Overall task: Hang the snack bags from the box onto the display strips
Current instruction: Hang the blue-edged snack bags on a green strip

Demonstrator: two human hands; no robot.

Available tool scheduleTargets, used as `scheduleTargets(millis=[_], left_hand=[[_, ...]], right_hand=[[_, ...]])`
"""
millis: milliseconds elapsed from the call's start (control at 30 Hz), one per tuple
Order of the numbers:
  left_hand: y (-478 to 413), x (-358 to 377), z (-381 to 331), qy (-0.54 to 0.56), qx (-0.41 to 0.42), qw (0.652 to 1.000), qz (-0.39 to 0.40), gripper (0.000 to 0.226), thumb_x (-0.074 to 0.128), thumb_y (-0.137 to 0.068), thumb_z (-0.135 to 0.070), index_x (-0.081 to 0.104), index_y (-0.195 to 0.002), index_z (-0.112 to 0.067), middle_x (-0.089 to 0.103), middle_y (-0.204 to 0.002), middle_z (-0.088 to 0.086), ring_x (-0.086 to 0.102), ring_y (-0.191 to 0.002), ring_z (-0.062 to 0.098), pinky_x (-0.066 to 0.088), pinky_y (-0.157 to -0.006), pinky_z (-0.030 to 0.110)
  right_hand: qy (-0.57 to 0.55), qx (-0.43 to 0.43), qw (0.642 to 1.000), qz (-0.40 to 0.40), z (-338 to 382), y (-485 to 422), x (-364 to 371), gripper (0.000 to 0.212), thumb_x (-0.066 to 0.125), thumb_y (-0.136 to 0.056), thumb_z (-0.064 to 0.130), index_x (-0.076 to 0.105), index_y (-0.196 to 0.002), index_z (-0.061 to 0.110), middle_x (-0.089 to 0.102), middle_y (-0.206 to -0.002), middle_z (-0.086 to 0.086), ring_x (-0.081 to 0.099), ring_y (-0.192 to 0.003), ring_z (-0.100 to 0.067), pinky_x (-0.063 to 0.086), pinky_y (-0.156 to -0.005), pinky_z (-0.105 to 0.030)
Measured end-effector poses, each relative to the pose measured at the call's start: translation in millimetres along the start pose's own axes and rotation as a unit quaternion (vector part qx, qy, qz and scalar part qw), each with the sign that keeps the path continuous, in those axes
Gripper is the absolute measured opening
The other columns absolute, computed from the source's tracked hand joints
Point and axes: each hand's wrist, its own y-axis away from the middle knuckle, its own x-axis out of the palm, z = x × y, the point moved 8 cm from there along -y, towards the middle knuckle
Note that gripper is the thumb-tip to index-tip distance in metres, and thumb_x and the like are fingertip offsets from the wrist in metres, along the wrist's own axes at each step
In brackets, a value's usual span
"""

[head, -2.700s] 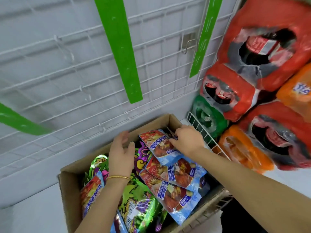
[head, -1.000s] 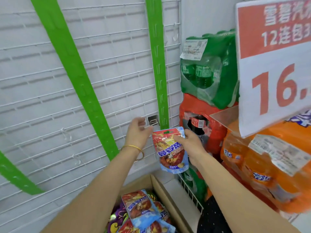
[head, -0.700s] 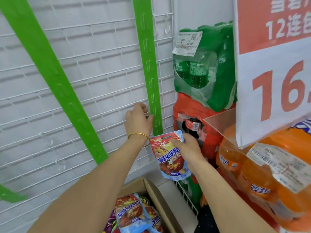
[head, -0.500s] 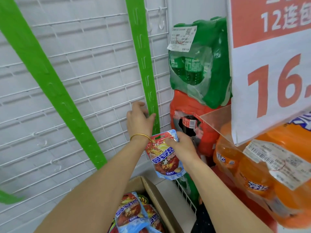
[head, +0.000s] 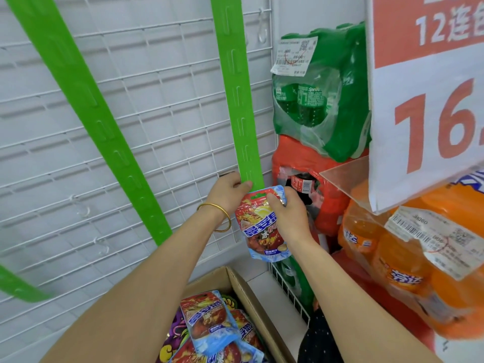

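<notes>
Snack bag (head: 264,226) hangs in the right hand (head: 286,217), pinched near its top, its hang hole just under the bottom end of the green display strip (head: 242,111). The left hand (head: 229,195) grips that strip end, steadying it against the wire grid (head: 157,100). To do this well, I'd hold the strip taut and slide the hole up over the lowest tab, keeping the bag flat. More bags wait in the cardboard box (head: 251,297) below. Stacked soda packs (head: 319,100) and a price sign (head: 424,100) crowd the right side, leaving the elbow little room.
</notes>
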Motion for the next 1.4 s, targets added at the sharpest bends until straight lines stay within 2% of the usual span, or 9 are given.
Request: scheduleTargets(millis=[267,367,500,700,867,1033,1167,1267,1400], left_hand=[[4.8,-9.4,10.4,0.018,0.0,1.0,-0.015,0.041,0.057,-0.081,-0.033,0.061,-0.092,0.007,0.064,-0.091,0.03,0.057,-0.074,0.024,0.05,-0.075,0.047],[2.9,-11.8,18.7,0.017,-0.008,0.999,-0.028,0.033,0.057,-0.088,-0.022,0.058,-0.087,0.011,0.054,-0.076,0.019,0.048,-0.071,0.019,0.041,-0.067,0.035],[3.6,-4.7,31.6,0.012,-0.012,1.0,-0.023,0.009,0.06,-0.085,-0.008,0.063,-0.078,-0.006,0.06,-0.079,0.017,0.054,-0.074,0.021,0.051,-0.077,0.044],[-4.4,1.0,39.7,-0.013,-0.004,0.999,-0.053,0.015,0.06,-0.084,-0.007,0.061,-0.07,-0.006,0.06,-0.077,0.02,0.054,-0.067,0.022,0.056,-0.068,0.042],[-3.0,-1.8,42.7,-0.01,-0.011,0.999,-0.049,0.013,0.061,-0.084,-0.008,0.064,-0.093,0.001,0.065,-0.086,0.02,0.06,-0.081,0.026,0.053,-0.081,0.044],[50.9,-34.4,64.4,0.012,-0.006,0.995,-0.097,0.04,0.06,-0.084,-0.003,0.051,-0.122,-0.003,0.056,-0.11,0.005,0.051,-0.1,0.013,0.043,-0.085,0.017],[105.4,-49.5,165.1,-0.057,-0.157,0.979,-0.114,0.03,0.06,-0.085,-0.014,0.058,-0.113,-0.003,0.062,-0.115,0.016,0.058,-0.106,0.027,0.043,-0.093,0.03],[145.9,-31.4,235.0,-0.201,-0.324,0.924,0.012,0.045,0.053,-0.089,-0.037,0.051,-0.119,-0.004,0.058,-0.123,0.017,0.054,-0.113,0.033,0.043,-0.094,0.037],[166.7,-7.1,255.5,-0.257,-0.352,0.897,0.067,0.05,0.054,-0.086,-0.043,0.045,-0.12,-0.005,0.057,-0.122,0.018,0.055,-0.111,0.035,0.047,-0.091,0.041]], right_hand=[[0.088,-0.046,0.995,-0.023,5.1,0.6,12.0,0.013,0.051,-0.093,0.018,0.05,-0.086,0.007,0.051,-0.075,0.001,0.044,-0.068,-0.013,0.031,-0.063,-0.029],[0.109,-0.026,0.994,-0.019,-3.3,-0.6,15.6,0.016,0.05,-0.094,0.018,0.044,-0.083,0.009,0.041,-0.068,0.009,0.039,-0.062,-0.006,0.022,-0.057,-0.025],[0.153,0.014,0.988,-0.011,-17.3,-5.0,18.3,0.019,0.049,-0.095,0.023,0.037,-0.086,0.011,0.035,-0.068,0.009,0.037,-0.073,-0.016,0.025,-0.064,-0.025],[0.261,0.03,0.965,-0.006,-27.9,-2.4,16.2,0.031,0.05,-0.094,0.018,0.044,-0.117,-0.001,0.052,-0.12,-0.02,0.051,-0.111,-0.034,0.042,-0.092,-0.039],[0.34,0.08,0.936,0.044,-41.5,12.6,15.3,0.039,0.051,-0.092,0.014,0.037,-0.124,-0.003,0.044,-0.13,-0.023,0.046,-0.119,-0.039,0.041,-0.097,-0.043],[0.391,0.074,0.897,0.194,-51.4,37.3,40.5,0.037,0.052,-0.092,0.015,0.045,-0.123,-0.003,0.053,-0.123,-0.023,0.052,-0.113,-0.037,0.044,-0.092,-0.039],[0.399,0.09,0.858,0.31,-66.7,64.1,71.1,0.037,0.049,-0.093,0.016,0.045,-0.127,0.002,0.054,-0.124,-0.019,0.055,-0.112,-0.033,0.046,-0.087,-0.036],[0.407,0.11,0.827,0.373,-82.1,84.5,89.3,0.035,0.05,-0.094,0.017,0.048,-0.124,-0.002,0.055,-0.117,-0.02,0.059,-0.103,-0.033,0.045,-0.066,-0.031],[0.41,0.14,0.807,0.402,-95.1,97.7,100.4,0.035,0.05,-0.093,0.018,0.046,-0.123,-0.001,0.052,-0.101,-0.016,0.06,-0.089,-0.032,0.047,-0.059,-0.034]])
